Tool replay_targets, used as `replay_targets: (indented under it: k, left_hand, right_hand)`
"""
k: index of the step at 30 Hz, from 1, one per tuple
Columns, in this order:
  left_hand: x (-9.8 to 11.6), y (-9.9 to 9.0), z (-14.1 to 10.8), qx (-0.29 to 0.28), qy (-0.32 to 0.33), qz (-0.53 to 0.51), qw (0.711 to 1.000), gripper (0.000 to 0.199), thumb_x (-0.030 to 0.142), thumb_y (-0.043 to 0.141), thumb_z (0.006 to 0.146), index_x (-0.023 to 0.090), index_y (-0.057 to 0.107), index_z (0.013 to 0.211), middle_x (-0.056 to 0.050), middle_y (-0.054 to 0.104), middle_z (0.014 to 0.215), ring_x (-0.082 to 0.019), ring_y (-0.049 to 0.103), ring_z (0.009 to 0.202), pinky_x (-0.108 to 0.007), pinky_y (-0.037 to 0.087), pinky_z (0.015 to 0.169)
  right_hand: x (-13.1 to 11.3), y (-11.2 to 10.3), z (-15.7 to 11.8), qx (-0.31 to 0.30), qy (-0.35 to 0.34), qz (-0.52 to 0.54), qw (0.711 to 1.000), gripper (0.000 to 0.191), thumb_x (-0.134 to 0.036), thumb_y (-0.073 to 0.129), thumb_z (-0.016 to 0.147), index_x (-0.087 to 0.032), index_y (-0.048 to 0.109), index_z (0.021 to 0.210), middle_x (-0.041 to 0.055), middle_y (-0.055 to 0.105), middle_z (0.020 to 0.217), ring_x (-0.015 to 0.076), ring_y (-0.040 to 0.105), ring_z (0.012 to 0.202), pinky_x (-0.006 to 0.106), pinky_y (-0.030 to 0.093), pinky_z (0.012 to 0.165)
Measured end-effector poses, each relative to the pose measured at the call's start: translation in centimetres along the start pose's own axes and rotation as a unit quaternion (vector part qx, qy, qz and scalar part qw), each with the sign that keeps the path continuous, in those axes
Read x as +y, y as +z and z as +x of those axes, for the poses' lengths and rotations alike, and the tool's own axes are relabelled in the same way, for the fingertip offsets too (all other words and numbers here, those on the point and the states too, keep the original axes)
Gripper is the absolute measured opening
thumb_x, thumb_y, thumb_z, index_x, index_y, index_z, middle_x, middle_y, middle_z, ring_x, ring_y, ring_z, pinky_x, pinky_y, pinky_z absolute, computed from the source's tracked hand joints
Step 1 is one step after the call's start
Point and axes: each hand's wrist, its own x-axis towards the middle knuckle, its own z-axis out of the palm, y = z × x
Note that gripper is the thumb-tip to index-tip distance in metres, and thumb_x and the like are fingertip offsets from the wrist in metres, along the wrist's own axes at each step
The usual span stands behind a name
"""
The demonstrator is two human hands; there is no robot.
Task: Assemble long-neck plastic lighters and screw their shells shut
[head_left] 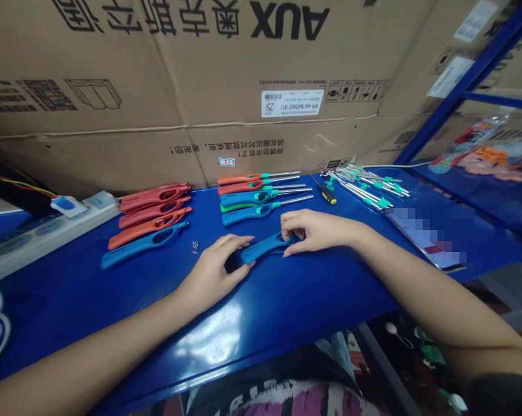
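A blue lighter handle [261,248] with no metal tube showing lies slanted between my hands, just over the table. My left hand [217,263] has its thumb and fingers closed around the handle's lower left end. At the other end, beside the trigger loop, my right hand [308,231] pinches it with curled fingers; the fingertips partly hide that end. Behind them lie several long-necked lighters [248,215] with metal tubes, in red, orange, blue and green. Further left is a row of tubeless lighter handles [140,237] in red, orange and blue. A few small screws [195,247] lie nearby.
A black and yellow screwdriver [328,195] and a pile of metal tubes with green parts [369,188] lie at the back right. A phone [429,240] rests at the right. A white power strip [48,231] runs along the left; a cardboard wall [178,69] stands behind.
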Motion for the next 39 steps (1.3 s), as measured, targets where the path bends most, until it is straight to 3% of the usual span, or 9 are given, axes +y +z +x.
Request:
replay_targets:
  k: [4,9,11,17,24,30,33,36,39]
  left_hand:
    - [-0.1,0.0,0.0,0.008,-0.003,0.014,1.000,0.035,0.032,0.065,0.092,0.024,0.063,0.126,-0.006,0.071,0.111,-0.025,0.065,0.104,-0.041,0.055,0.093]
    - [-0.1,-0.1,0.0,0.030,-0.012,0.040,0.999,0.028,0.036,0.069,0.090,0.020,0.067,0.114,-0.007,0.071,0.102,-0.026,0.061,0.099,-0.041,0.054,0.086]
    - [-0.1,-0.2,0.0,0.024,-0.015,0.042,0.999,0.027,0.033,0.068,0.090,0.021,0.066,0.114,-0.007,0.071,0.104,-0.026,0.061,0.098,-0.040,0.054,0.086]
    - [-0.1,-0.2,0.0,0.011,-0.011,0.019,1.000,0.034,0.032,0.067,0.092,0.023,0.063,0.125,-0.005,0.070,0.109,-0.021,0.062,0.091,-0.037,0.054,0.084]
    - [1.0,-0.5,-0.2,0.031,0.029,0.040,0.998,0.030,0.037,0.063,0.096,0.022,0.066,0.121,-0.007,0.068,0.116,-0.023,0.060,0.108,-0.040,0.051,0.096]
    - [1.8,-1.0,-0.5,-0.056,0.129,0.089,0.986,0.051,0.046,0.072,0.085,0.023,0.063,0.130,-0.009,0.066,0.131,-0.029,0.058,0.122,-0.048,0.045,0.105]
    - [1.8,-0.9,-0.6,-0.082,0.138,0.110,0.981,0.055,0.049,0.072,0.084,0.024,0.063,0.132,-0.010,0.065,0.135,-0.031,0.058,0.124,-0.051,0.045,0.106]
    - [1.6,-0.8,-0.6,-0.088,0.131,0.122,0.980,0.042,0.042,0.065,0.091,0.024,0.065,0.130,-0.009,0.065,0.135,-0.029,0.059,0.123,-0.050,0.046,0.105]
    - [1.4,-0.6,-0.6,-0.085,0.123,0.125,0.981,0.035,0.036,0.059,0.096,0.024,0.067,0.128,-0.008,0.066,0.134,-0.028,0.061,0.123,-0.049,0.047,0.105]
  right_hand:
    - [0.6,-0.3,-0.1,0.035,-0.014,0.019,0.999,0.022,-0.037,0.069,0.091,-0.016,0.068,0.088,0.0026,0.061,0.087,0.0110,0.055,0.069,0.024,0.045,0.065]
    - [0.3,-1.4,-0.4,0.178,-0.028,-0.020,0.983,0.020,-0.033,0.063,0.095,-0.016,0.067,0.083,0.0037,0.064,0.081,0.0148,0.057,0.074,0.028,0.046,0.070]
    - [-0.1,-1.7,-0.5,0.155,-0.014,-0.003,0.988,0.024,-0.034,0.063,0.095,-0.016,0.068,0.080,0.0040,0.065,0.079,0.0149,0.058,0.073,0.028,0.046,0.069]
    - [-0.7,-0.6,-0.4,-0.052,0.054,0.051,0.996,0.029,-0.039,0.071,0.089,-0.015,0.070,0.074,0.0002,0.063,0.070,0.0101,0.056,0.059,0.023,0.041,0.059]
    - [-0.2,0.2,0.1,-0.010,0.008,-0.039,0.999,0.038,-0.046,0.076,0.084,-0.016,0.058,0.067,-0.0023,0.054,0.067,0.0096,0.049,0.061,0.022,0.035,0.058]
    - [0.9,-1.5,-0.7,0.083,0.025,-0.058,0.995,0.028,-0.043,0.064,0.092,-0.017,0.067,0.082,0.0023,0.062,0.076,0.0128,0.054,0.067,0.025,0.040,0.064]
    - [2.9,-3.4,-2.0,0.212,0.148,-0.161,0.952,0.023,-0.036,0.057,0.094,-0.019,0.071,0.099,0.0003,0.060,0.067,0.0140,0.052,0.060,0.027,0.036,0.061]
    - [5.4,-5.7,-4.1,0.311,0.304,-0.240,0.868,0.027,-0.029,0.055,0.091,-0.021,0.069,0.114,0.0027,0.065,0.074,0.0182,0.057,0.066,0.028,0.036,0.061]
    - [7.9,-7.3,-6.1,0.279,0.463,-0.311,0.782,0.029,-0.027,0.059,0.086,-0.019,0.069,0.112,0.0122,0.070,0.102,0.0270,0.063,0.092,0.031,0.040,0.069]
